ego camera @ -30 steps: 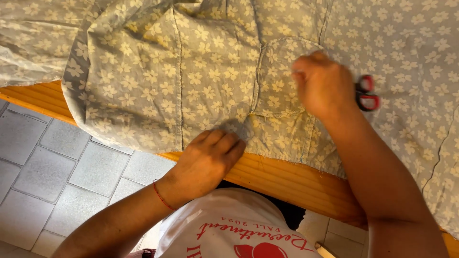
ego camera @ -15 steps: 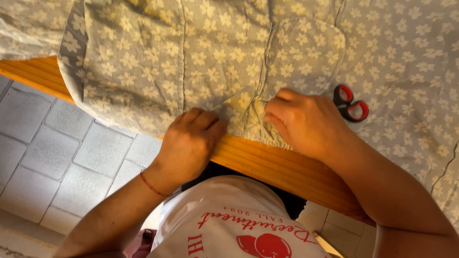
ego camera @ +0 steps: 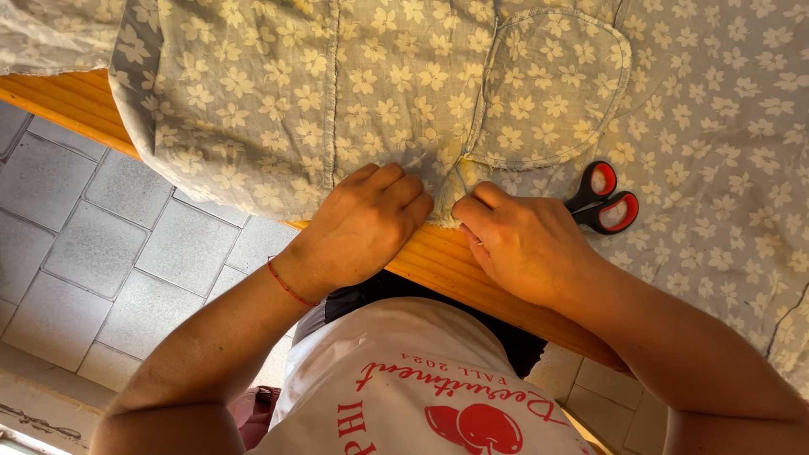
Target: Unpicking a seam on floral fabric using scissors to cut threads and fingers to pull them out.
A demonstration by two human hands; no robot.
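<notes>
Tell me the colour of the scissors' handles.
Red with black trim, on the scissors; head view.

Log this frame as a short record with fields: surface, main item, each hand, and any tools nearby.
surface: wooden table, grey tiled floor below
main item: grey floral fabric with a stitched rounded pocket, draped over the table edge
left hand: knuckles curled, pinching the fabric's lower edge
right hand: pinching the same edge, close beside the left
tools: red-handled scissors lying on the fabric, right of the right hand, untouched

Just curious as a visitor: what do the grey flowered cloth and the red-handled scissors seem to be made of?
The grey flowered cloth looks like thin woven cotton, matte, with creases and stitched seams. The red-handled scissors show glossy red handles with black edging, probably plastic; their blades are hidden.
</notes>
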